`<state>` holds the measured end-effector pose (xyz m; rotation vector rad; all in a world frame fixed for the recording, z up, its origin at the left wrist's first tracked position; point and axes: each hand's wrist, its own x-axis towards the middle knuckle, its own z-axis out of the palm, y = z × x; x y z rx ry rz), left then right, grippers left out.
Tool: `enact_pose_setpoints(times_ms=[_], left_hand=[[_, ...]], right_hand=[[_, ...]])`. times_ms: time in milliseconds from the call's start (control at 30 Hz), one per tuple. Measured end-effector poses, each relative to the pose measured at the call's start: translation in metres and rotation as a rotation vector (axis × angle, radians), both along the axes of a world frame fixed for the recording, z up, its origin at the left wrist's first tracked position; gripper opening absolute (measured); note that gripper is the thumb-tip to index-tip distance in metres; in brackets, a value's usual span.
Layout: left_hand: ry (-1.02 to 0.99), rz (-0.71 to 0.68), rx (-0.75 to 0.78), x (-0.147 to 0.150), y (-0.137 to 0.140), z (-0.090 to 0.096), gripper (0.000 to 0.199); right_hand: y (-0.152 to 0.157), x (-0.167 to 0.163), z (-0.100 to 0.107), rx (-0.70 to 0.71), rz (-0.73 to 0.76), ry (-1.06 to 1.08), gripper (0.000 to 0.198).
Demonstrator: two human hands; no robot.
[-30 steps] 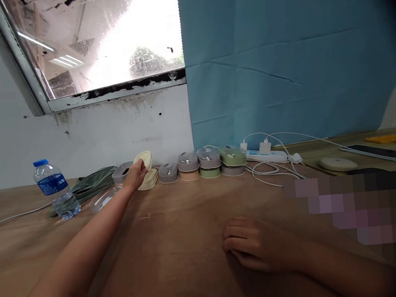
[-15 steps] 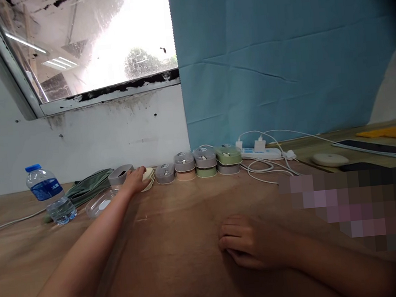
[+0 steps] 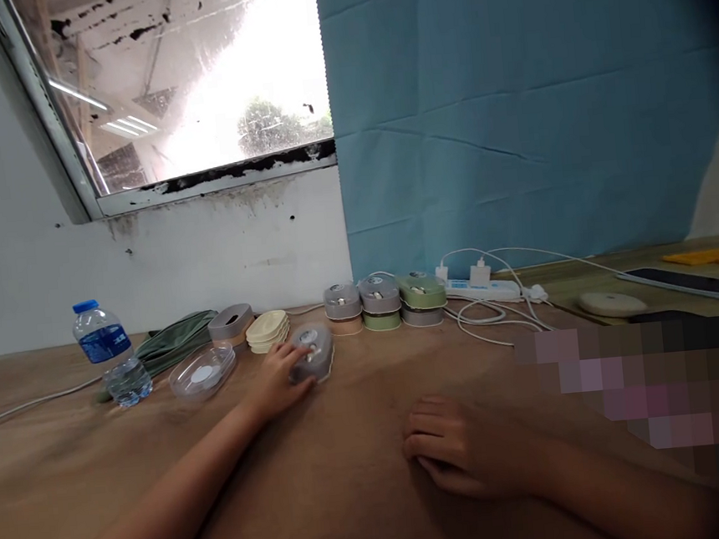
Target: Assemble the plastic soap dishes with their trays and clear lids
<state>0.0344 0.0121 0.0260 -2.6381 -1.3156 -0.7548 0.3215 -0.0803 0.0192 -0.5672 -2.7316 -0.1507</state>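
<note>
My left hand [image 3: 281, 383] grips a small grey oval box [image 3: 313, 351] with a clear lid, thumb on the near side and fingers over its top. The box is tilted and stands forward of the row along the wall. Left of it are a stack of cream lids or trays [image 3: 268, 331], a grey box with a slotted top [image 3: 231, 324] and a clear plastic cover [image 3: 203, 372]. My right hand [image 3: 441, 447] rests on the table with its fingers curled in, and nothing shows in it.
Stacked lidded boxes [image 3: 380, 301] in grey, green and orange line the wall. A white power strip [image 3: 485, 290] with cables lies right of them. At left stand a water bottle [image 3: 112, 354] and a green pouch [image 3: 177, 340]. A phone [image 3: 688, 284] lies far right.
My left hand has moved right and nearer from the cream stack, taken hold of the single grey box and drawn it forward off the row. My right hand stays put; the view shifts slightly.
</note>
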Motion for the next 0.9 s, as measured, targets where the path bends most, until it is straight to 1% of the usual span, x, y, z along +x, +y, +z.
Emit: enact_pose_setpoints(times_ms=[100,167,233,300,400,500,567,633,700,767,867,900], left_hand=[[-0.114,-0.107,-0.055,-0.015,-0.047,-0.003,0.043],[-0.177,-0.162,-0.116,-0.018,-0.070,-0.003,0.043],[-0.236,-0.203,-0.167,-0.016,-0.083,-0.001,0.044],[-0.286,-0.240,-0.197,-0.012,-0.088,0.001,0.044],[-0.337,-0.293,-0.197,-0.005,-0.088,0.001,0.039],[-0.435,-0.287,-0.199,-0.002,-0.085,-0.004,0.031],[-0.559,-0.235,-0.211,-0.003,-0.081,-0.007,0.027],[-0.672,-0.152,-0.209,-0.008,-0.074,-0.011,0.027],[-0.704,-0.062,-0.183,-0.016,-0.065,-0.013,0.025],[-0.635,-0.001,-0.193,-0.026,-0.056,-0.014,0.023],[-0.405,0.028,-0.274,-0.039,-0.048,-0.011,0.027],[-0.321,0.034,-0.272,-0.041,-0.048,-0.009,0.028]], right_hand=[[-0.001,-0.001,0.004,-0.032,-0.022,0.024,0.021],[-0.002,-0.001,0.005,-0.037,-0.040,0.049,0.024],[-0.002,-0.001,0.005,-0.032,-0.046,0.069,0.030],[-0.001,-0.001,0.004,-0.027,-0.034,0.066,0.037],[0.001,0.001,0.000,-0.011,-0.008,0.040,0.043],[0.002,0.003,-0.002,0.015,-0.007,0.030,0.048],[0.002,0.003,-0.002,0.028,-0.014,0.023,0.051],[0.001,0.002,0.000,0.034,-0.013,0.012,0.052],[0.000,0.001,0.002,0.037,-0.002,-0.001,0.050],[-0.001,-0.001,0.004,0.048,0.004,0.009,0.046],[-0.002,-0.002,0.005,0.063,0.001,0.048,0.038],[-0.002,-0.001,0.005,0.063,0.001,0.054,0.037]])
